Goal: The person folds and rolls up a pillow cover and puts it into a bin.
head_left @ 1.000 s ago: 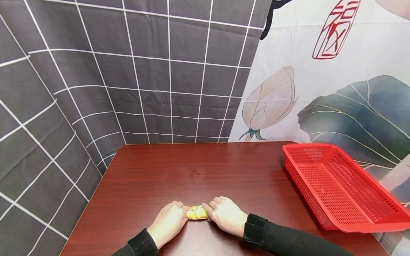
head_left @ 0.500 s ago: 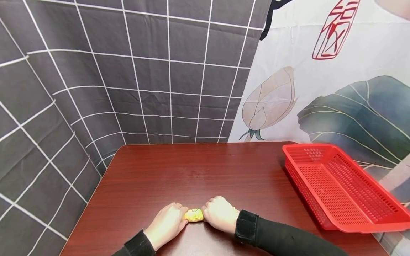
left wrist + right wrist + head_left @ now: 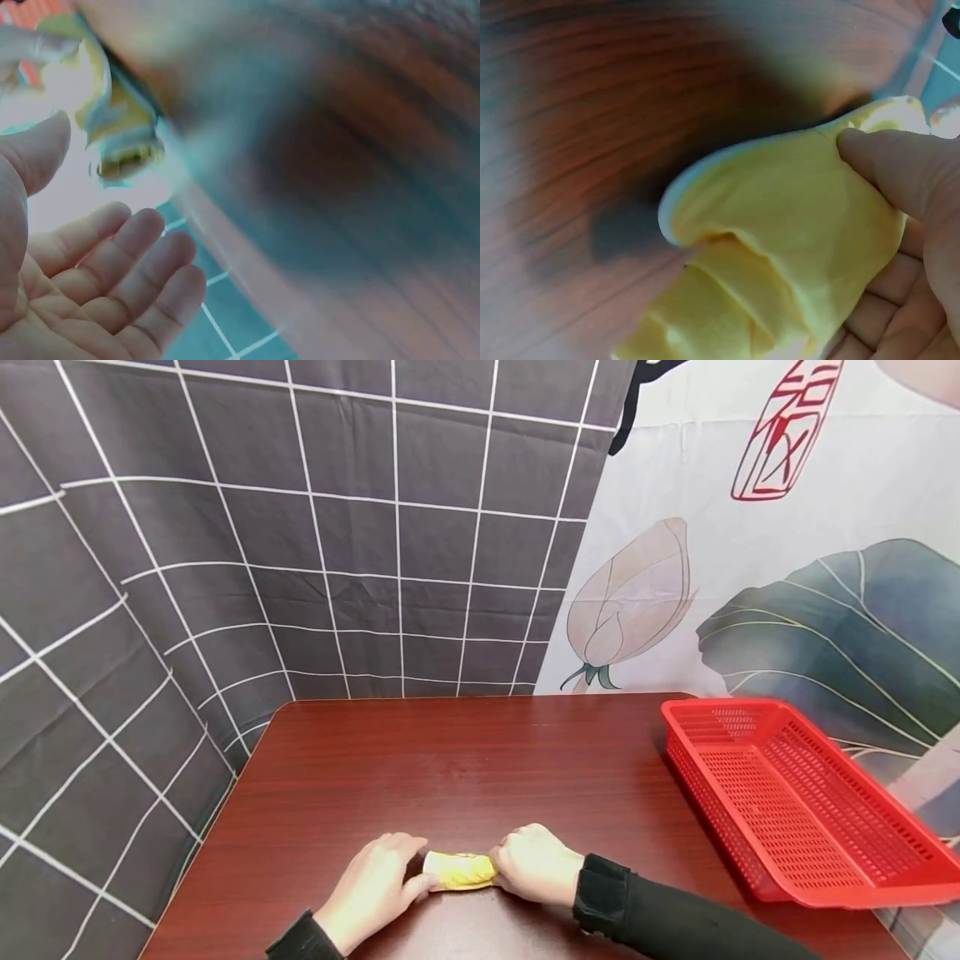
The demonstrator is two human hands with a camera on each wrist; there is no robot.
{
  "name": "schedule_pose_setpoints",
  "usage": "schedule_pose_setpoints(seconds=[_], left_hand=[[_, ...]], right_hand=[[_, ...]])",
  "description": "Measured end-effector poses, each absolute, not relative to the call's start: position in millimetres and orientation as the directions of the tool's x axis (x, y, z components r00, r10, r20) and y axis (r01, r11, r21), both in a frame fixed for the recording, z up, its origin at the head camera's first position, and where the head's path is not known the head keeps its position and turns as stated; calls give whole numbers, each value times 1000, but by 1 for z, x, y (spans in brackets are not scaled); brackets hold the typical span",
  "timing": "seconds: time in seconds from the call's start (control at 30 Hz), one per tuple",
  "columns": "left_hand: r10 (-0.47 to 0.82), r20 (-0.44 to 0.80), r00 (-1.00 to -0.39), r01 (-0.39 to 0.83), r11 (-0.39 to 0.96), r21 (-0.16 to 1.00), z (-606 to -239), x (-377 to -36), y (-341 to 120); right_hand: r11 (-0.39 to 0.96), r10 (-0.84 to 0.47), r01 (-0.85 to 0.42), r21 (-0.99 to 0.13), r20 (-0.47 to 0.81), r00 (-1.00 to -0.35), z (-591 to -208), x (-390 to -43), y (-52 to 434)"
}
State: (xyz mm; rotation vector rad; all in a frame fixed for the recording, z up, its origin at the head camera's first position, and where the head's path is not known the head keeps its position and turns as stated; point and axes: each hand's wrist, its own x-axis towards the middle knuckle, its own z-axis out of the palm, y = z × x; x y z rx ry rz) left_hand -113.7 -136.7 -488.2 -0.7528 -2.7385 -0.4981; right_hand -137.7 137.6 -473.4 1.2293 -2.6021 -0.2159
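Observation:
A small folded piece of yellow cloth with pale edging lies near the front of the table, between the hands. My right hand grips its right end; in the right wrist view the thumb presses on the yellow fabric, and a loose flap hangs below. At the bundle's left end is my left hand, thumb and fingers spread around that end. The left wrist view shows the left palm with fingers relaxed, apart from the cloth's rolled end.
A red perforated plastic basket stands on the right side of the brown wooden table. Behind and to the left hangs grey cloth with a white grid; a lotus-printed curtain hangs at the back right.
My left hand has loosened from the cloth and drawn slightly left, its fingers spreading. More of the bundle shows, with its pale left end. The right hand, still gripping, moved left, then back right.

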Motion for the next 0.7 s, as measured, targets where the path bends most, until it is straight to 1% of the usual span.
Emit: schedule_pose_setpoints(seconds=[0.2,0.3,0.4,0.53,0.63,0.7], left_hand=[[336,333,-881,438,845,307,-484,-113,-148],[286,327,-901,396,851,344,-482,-113,-154],[250,314,-916,361,855,373,-480,-113,-160],[219,265,-939,314,862,398,-478,-113,-168],[207,231,-951,288,864,413,-475,-114,-174],[201,222,-954,279,863,421,-474,-115,-178]], right_hand=[[665,-745,-732,149,204,-635,-461,-142,170],[699,-710,-707,108,225,-667,-451,-145,189],[739,-661,-673,34,233,-713,-436,-151,208],[789,-577,-610,-77,247,-778,-411,-158,237],[836,-493,-534,-127,256,-832,-390,-163,262],[868,-433,-478,-133,267,-861,-377,-167,280]])
